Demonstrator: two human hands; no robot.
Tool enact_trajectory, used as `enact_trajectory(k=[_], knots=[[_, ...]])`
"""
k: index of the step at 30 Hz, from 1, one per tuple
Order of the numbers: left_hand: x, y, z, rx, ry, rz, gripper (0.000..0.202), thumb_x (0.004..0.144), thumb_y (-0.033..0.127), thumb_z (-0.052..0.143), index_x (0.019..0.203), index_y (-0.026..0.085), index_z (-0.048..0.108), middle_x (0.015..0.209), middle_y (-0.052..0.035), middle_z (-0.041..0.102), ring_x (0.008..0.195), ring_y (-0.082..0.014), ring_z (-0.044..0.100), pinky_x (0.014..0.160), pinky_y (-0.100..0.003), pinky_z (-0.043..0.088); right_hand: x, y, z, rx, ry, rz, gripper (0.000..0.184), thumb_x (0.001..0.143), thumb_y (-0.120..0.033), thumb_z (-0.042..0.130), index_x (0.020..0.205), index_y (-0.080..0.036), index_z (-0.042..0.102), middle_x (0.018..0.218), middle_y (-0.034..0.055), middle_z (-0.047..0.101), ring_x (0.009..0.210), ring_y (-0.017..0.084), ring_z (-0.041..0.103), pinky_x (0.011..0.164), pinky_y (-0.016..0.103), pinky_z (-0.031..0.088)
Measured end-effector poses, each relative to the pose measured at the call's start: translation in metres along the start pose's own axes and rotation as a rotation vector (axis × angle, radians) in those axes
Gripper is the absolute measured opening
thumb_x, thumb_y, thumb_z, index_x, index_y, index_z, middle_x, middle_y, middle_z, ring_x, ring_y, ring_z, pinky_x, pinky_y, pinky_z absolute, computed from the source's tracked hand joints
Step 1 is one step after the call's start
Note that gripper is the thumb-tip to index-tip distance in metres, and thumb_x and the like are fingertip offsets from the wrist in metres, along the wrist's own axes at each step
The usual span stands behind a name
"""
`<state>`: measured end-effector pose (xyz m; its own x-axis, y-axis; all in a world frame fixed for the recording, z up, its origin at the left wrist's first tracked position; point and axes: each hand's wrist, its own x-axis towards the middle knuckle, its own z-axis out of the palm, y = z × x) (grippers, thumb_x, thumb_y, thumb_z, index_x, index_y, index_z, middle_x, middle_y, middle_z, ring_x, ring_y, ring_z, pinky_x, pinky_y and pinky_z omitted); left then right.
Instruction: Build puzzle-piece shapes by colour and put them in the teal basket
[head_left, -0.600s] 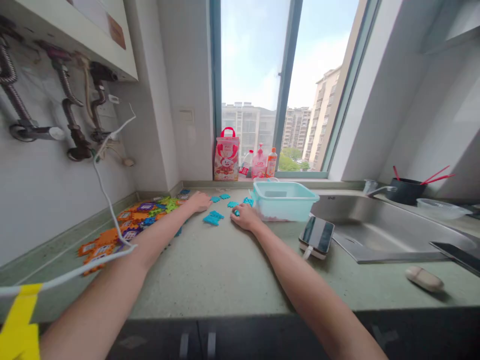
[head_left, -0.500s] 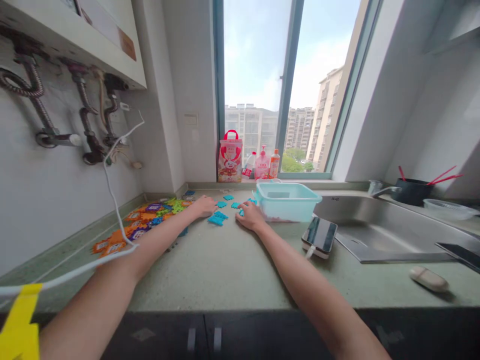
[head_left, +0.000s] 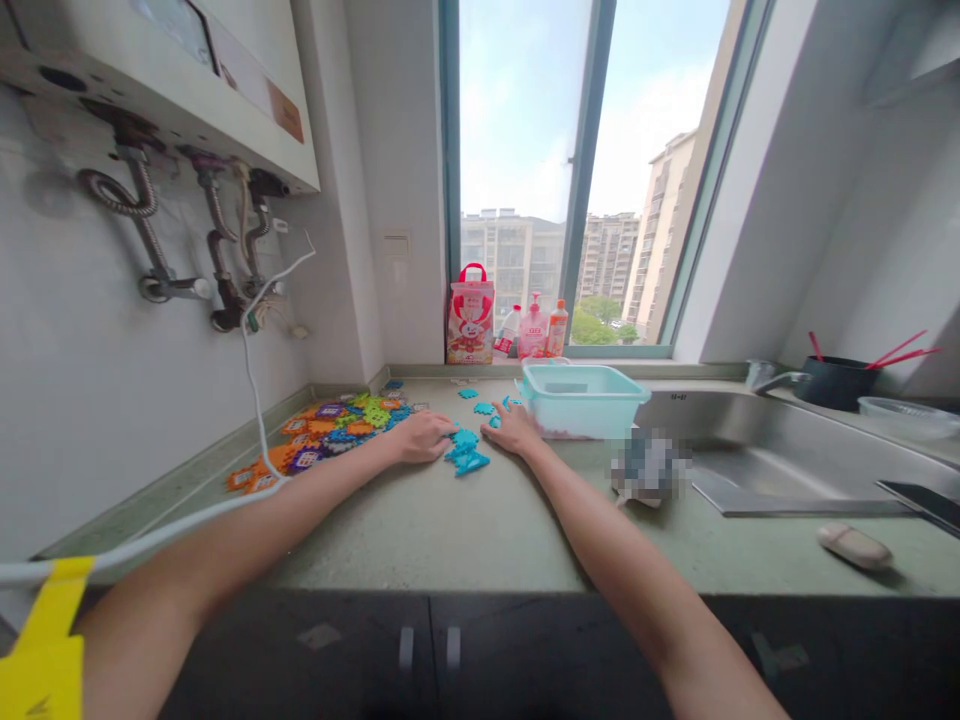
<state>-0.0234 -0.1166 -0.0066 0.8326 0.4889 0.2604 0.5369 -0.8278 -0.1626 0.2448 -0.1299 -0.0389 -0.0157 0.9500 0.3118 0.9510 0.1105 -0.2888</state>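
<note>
Both my arms reach across a green counter [head_left: 465,530]. My left hand [head_left: 424,437] rests palm down with curled fingers at the left edge of a small cluster of blue puzzle pieces [head_left: 465,452]. My right hand [head_left: 512,428] lies just right of that cluster, fingers bent onto the counter near more blue pieces [head_left: 484,408]. Whether either hand pinches a piece is hidden. A pile of orange, green and purple puzzle pieces [head_left: 322,435] spreads out to the left of my left hand.
A pale teal plastic tub [head_left: 581,398] stands right of my right hand, with a blurred phone [head_left: 646,465] beside it. A steel sink [head_left: 765,450] lies further right. A white cable [head_left: 259,420] hangs over the left counter. Bottles and a red bag [head_left: 471,318] stand on the sill.
The cluster of blue pieces has come nearer to me with both hands closing in on it. The view has shifted left and back.
</note>
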Motion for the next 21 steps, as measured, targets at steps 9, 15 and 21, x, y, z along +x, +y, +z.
enact_trajectory(k=[9,15,21], knots=[[0.113,-0.035,0.026,-0.13,-0.041,-0.385,0.051,0.099,0.03,0.042,0.145,0.02,0.06,0.153,-0.0118,0.058,0.142,-0.0246,0.054,0.118,-0.036,0.04,0.001,-0.002,-0.005,0.043,0.086,-0.023,0.064,0.103,-0.047,0.048,0.161,-0.02,0.042,0.156,0.0188,0.05,0.14,0.032,0.05,0.113,0.043,0.041],[0.143,-0.04,0.044,-0.161,-0.165,-0.361,0.054,0.098,0.044,0.044,0.139,0.017,0.063,0.148,-0.0157,0.063,0.137,-0.0285,0.057,0.115,-0.036,0.042,0.007,0.0,0.0,0.021,0.072,0.085,0.074,0.101,-0.055,0.048,0.165,-0.021,0.033,0.157,0.0202,0.049,0.134,0.035,0.055,0.11,0.047,0.043],[0.102,-0.029,0.025,-0.154,-0.25,-0.297,0.055,0.1,0.055,0.04,0.139,0.025,0.065,0.15,-0.0077,0.062,0.137,-0.0261,0.057,0.113,-0.03,0.041,0.006,0.002,-0.004,0.103,0.028,0.005,0.06,0.103,-0.046,0.048,0.157,-0.02,0.048,0.146,0.0174,0.061,0.133,0.034,0.056,0.11,0.045,0.043]])
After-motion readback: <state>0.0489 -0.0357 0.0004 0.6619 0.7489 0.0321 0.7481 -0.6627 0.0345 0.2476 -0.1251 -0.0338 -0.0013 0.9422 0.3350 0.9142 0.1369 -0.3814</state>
